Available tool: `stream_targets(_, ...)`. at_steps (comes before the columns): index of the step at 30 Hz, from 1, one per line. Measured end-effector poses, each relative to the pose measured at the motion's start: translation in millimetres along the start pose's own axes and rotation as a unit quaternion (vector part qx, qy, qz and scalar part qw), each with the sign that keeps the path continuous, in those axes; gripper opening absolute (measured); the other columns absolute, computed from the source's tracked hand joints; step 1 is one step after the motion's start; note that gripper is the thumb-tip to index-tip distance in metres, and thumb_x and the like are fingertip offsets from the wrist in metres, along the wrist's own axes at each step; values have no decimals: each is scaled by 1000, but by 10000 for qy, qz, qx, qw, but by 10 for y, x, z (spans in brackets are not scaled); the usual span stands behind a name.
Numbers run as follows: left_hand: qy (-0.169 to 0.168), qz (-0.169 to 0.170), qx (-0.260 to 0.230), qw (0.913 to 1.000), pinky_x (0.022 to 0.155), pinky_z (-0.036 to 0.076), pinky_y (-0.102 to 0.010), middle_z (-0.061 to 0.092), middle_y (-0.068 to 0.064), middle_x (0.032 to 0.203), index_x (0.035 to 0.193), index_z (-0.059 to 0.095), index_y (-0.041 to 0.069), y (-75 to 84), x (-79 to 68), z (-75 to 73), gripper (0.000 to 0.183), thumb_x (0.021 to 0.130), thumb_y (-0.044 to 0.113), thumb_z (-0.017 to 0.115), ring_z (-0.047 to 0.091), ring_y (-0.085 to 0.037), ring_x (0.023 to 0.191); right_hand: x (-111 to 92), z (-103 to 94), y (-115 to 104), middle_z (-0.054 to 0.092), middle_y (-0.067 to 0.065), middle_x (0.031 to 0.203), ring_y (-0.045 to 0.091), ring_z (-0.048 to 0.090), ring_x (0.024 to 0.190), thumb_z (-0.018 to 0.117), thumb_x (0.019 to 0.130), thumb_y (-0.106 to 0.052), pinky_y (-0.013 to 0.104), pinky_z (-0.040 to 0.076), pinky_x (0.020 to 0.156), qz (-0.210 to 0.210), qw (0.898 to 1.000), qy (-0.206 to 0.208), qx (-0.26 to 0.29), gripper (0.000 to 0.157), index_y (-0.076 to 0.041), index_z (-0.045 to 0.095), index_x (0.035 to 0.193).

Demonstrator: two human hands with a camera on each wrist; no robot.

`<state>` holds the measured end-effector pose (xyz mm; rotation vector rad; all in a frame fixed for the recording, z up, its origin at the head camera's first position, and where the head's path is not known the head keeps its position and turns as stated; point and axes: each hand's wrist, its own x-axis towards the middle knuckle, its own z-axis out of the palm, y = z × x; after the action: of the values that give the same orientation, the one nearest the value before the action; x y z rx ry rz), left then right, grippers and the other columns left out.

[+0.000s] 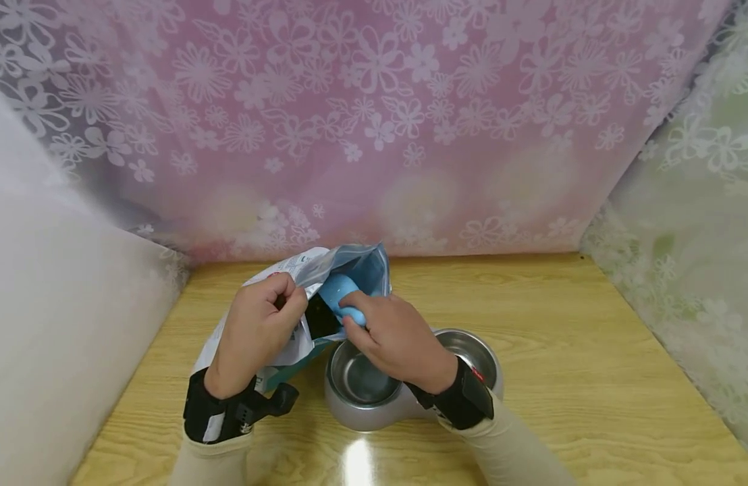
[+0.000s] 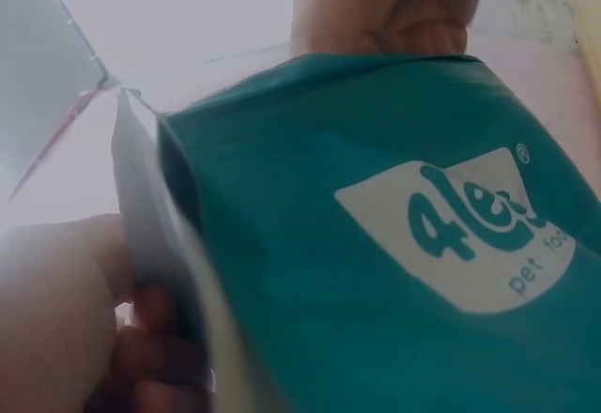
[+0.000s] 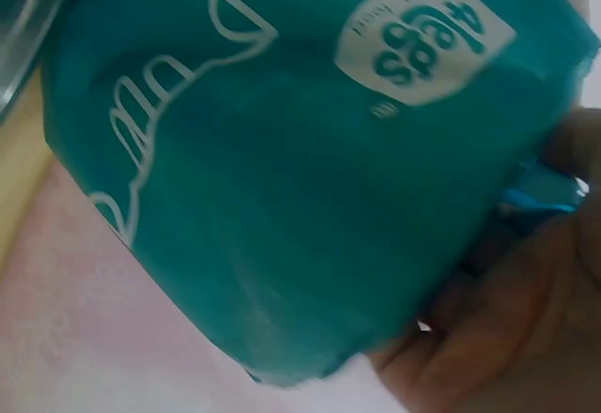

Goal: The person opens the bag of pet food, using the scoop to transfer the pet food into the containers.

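A white and teal pet food bag (image 1: 307, 266) leans to the left with its silvery mouth spread wide. My left hand (image 1: 255, 327) grips the near left edge of that mouth between curled fingers and thumb. In my right hand (image 1: 404, 341) is a light blue scoop (image 1: 336, 289), pinched by its handle, its head just inside the bag's opening. Dark contents show below the scoop; whether any lie in it cannot be seen. Both wrist views are mostly filled by the teal panel (image 2: 282, 206) of the bag with its white logo (image 3: 423, 38).
Beneath my right hand and forearm stands a grey double pet bowl (image 1: 364, 420) with steel insides, partly covered by the arm. The wooden table (image 1: 593, 378) meets a pink flowered backdrop (image 1: 374, 135) behind and light side walls left and right.
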<state>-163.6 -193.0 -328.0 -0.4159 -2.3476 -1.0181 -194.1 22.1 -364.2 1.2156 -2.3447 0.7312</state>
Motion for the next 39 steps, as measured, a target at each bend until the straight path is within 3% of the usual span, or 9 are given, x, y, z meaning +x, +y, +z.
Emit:
stream_targets(5,-57,13,-61,10000,43,27,-27,30,3,54,61,39,20,6,-5,17,36,93,15,55,34,-9,48,12,121,34,46,-14,70,0,42,55,39,100,-25,19,36,51,199,9981,303,493,26,-12,58,111)
stream_targets(9,-76,32,-64,9999,42,26,-27,30,3,53,61,39,20,2,6,33,37,95,16,54,33,-9,48,5,202,71,42,-12,60,4,36,46,38,100,-26,21,32,45,830,9895,580,1036,28,-14,60,113)
stream_targets(14,-166,-71,-100,9998,42,26,-28,30,2,54,62,40,19,-3,34,68,36,96,19,53,34,-11,48,14,241,166,54,-7,63,9,39,43,39,103,-27,26,30,42,1612,9647,718,1954,30,-16,63,116)
stream_targets(17,-191,-182,-135,9996,42,25,-28,30,1,54,62,41,19,5,45,89,36,96,19,54,35,-13,48,17,222,216,66,-4,80,9,48,47,39,103,-30,28,33,44,1800,9571,567,2197,31,-16,63,117)
stream_targets(20,-141,-258,-136,9995,42,25,-29,31,2,54,62,43,19,17,52,108,35,95,19,55,36,-14,49,17,192,240,68,1,82,12,55,54,39,104,-32,30,37,47,1981,9464,337,2530,32,-16,61,120)
stream_targets(26,-193,-352,-148,9991,41,24,-28,31,1,54,65,44,19,1,44,143,33,97,22,54,35,-14,48,71,164,253,69,9,86,26,61,70,41,105,-25,35,47,66,2523,9011,321,3511,30,-7,59,121)
stream_targets(31,-155,-342,-5,9993,41,24,-29,30,0,55,67,43,19,-52,24,126,34,99,26,50,33,-13,47,125,28,101,68,16,89,29,60,72,40,105,-16,37,48,70,2608,8940,373,3625,30,2,57,121)
stream_targets(34,21,-275,22,9996,43,24,-29,29,0,56,67,41,20,-69,28,115,34,99,25,50,32,-12,49,106,63,144,68,17,89,27,61,73,39,105,-20,36,49,71,2519,8893,486,3786,31,1,56,122)
stream_targets(39,304,-321,-54,9990,43,24,-30,28,-1,54,65,41,18,-95,44,130,34,98,22,51,32,-12,49,61,221,302,67,17,90,25,62,74,39,105,-26,38,50,75,2397,8693,660,4273,32,-5,56,122)
